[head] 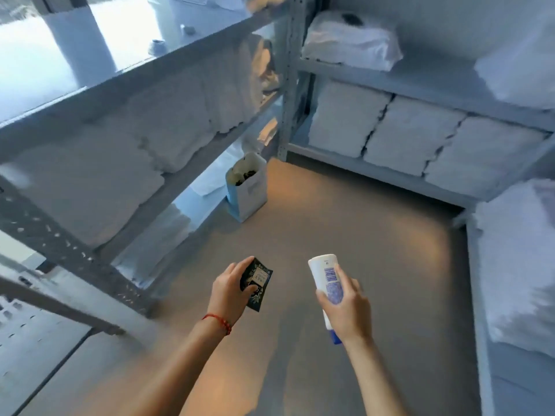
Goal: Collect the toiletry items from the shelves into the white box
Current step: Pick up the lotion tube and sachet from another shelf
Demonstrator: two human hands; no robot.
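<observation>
My left hand (229, 292) grips a small black sachet (259, 283) with a pale label, held low over the floor. My right hand (345, 307) is curled round a white tube (327, 274) with blue print and a blue cap at its lower end. A white box (249, 192) with a blue side stands open on the floor ahead, by the foot of the left shelves, with dark items showing inside. Both hands are well short of it.
Grey metal shelving (192, 172) runs along the left and another unit (390, 82) along the back, both stacked with folded white towels (411, 133). More white linen (516, 259) is piled at the right. Grey floor (345, 220) lies between them.
</observation>
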